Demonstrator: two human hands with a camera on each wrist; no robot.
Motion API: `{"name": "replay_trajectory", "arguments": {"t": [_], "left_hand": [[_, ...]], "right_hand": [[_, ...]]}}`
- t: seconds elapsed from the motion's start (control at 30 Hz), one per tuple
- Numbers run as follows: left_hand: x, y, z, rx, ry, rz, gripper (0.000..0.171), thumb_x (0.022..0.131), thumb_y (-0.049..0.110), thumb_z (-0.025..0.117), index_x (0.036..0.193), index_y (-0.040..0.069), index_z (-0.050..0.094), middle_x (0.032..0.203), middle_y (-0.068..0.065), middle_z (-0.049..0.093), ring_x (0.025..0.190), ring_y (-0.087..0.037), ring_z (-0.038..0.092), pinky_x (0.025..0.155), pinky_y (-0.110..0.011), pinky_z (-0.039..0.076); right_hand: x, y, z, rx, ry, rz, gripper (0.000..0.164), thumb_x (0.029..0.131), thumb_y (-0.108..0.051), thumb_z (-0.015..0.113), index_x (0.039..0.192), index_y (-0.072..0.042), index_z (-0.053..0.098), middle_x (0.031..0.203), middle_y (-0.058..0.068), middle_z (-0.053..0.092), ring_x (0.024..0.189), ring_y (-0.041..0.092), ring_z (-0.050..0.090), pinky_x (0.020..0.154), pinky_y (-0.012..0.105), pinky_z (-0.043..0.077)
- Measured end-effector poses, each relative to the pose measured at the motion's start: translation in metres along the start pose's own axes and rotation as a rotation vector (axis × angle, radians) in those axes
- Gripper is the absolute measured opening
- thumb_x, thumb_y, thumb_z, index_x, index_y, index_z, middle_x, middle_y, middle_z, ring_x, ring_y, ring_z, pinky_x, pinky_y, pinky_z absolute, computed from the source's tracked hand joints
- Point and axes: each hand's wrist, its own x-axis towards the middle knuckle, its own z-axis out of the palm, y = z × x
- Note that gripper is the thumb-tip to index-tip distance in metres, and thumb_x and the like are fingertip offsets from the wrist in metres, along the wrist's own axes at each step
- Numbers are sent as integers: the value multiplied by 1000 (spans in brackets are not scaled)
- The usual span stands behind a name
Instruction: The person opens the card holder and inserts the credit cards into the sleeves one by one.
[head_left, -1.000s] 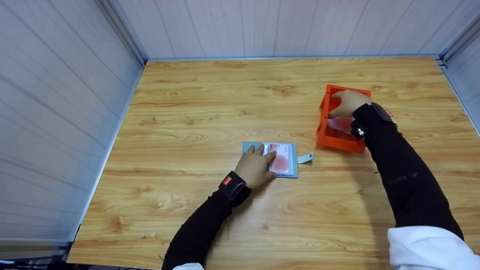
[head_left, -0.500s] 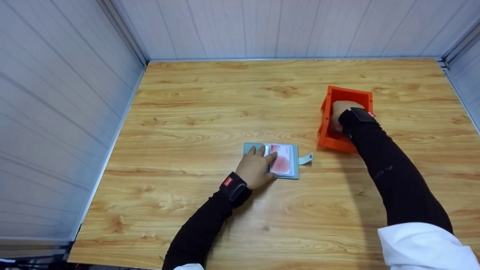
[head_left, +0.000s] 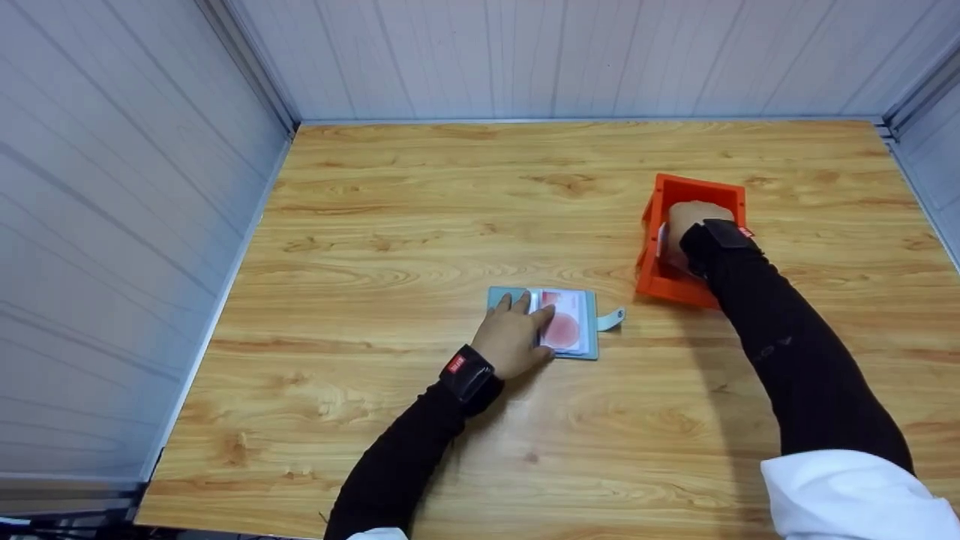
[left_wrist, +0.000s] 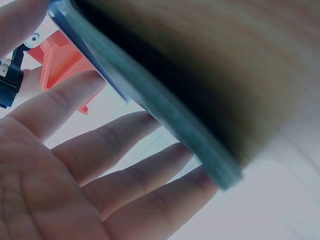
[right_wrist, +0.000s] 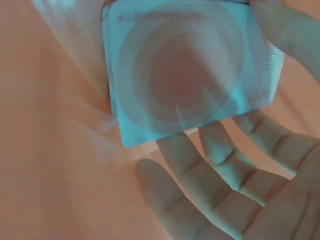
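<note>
**Card holder, snap-strap type, with loose card stack in orange-red bin**

Item 1. Teal card holder [head_left: 592,330], laid open at the middle of the counter [head_left: 262,390], snap strap [head_left: 611,319] extended to the right. A printed card [head_left: 564,326] with a red disc is shown on the right-hand page. The left hand [head_left: 508,341] is rested across the spine and left page with fingers spread and straight, nothing gripped. Judged light, with a fairly stiff cover and limp inner pages that may spring up if unpressed; best held by the cover's outer edges, the strap being too flexible to serve as a handle.

Item 2. Stack of cards [right_wrist: 185,75], inside the orange-red bin [head_left: 675,291] at the right of the counter. It appears to be pinched by the right hand [head_left: 697,225], thumb over one corner and fingertips at the opposite edge; the firmness of the hold cannot be told. Judged thin, light, springy and slippery, with a tendency to slide or fan apart. A grip squarely across both long edges is advised. Clear film [right_wrist: 75,30] is seen beside it, probably soft and easily creased or snagged.
</note>
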Motion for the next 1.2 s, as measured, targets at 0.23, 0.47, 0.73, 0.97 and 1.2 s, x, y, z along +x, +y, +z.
{"name": "replay_trajectory", "arguments": {"t": [0.23, 0.47, 0.73, 0.97, 1.2], "left_hand": [[1, 0, 0, -6, -7, 3, 66, 87, 40, 71, 146, 21, 47, 152, -25, 37, 139, -52, 34, 111, -63, 32], [1, -1, 0, 0, -5, 11, 66, 87, 39, 71, 146, 21, 47, 152, -25, 37, 139, -52, 34, 109, -64, 33], [0, -1, 0, -6, -4, 10, 66, 87, 39, 71, 146, 20, 48, 152, -25, 38, 139, -52, 34, 110, -64, 33], [1, 0, 1, 7, 11, 13, 65, 86, 39, 71, 145, 20, 49, 152, -24, 39, 138, -52, 35, 108, -64, 35], [0, 0, 1, 11, 20, 47, 67, 86, 39, 72, 144, 16, 49, 159, -12, 31, 135, -56, 36, 103, -68, 37]], "right_hand": [[1, 6, -8, 48, -44, -21, 10, 75, -7, 62, 84, -1, 63, 87, 15, 66, 77, 28, 56, 66, 40, 50], [0, 19, -17, 225, -54, -67, 20, 85, -14, 65, 71, -7, 53, 61, -1, 46, 58, 17, 46, 51, 28, 36], [-13, 33, -40, 276, 77, -73, 19, 86, -13, 53, 72, -6, 42, 63, 3, 41, 61, 21, 43, 55, 30, 33], [-40, 9, -47, 479, 267, -107, 21, 95, -20, 51, 93, 1, 53, 82, 13, 59, 64, 18, 54, 59, 30, 41], [-59, -39, -1, 804, 235, -250, 16, 96, -13, 56, 103, 1, 56, 92, 15, 64, 70, 11, 60, 60, 24, 54]]}}
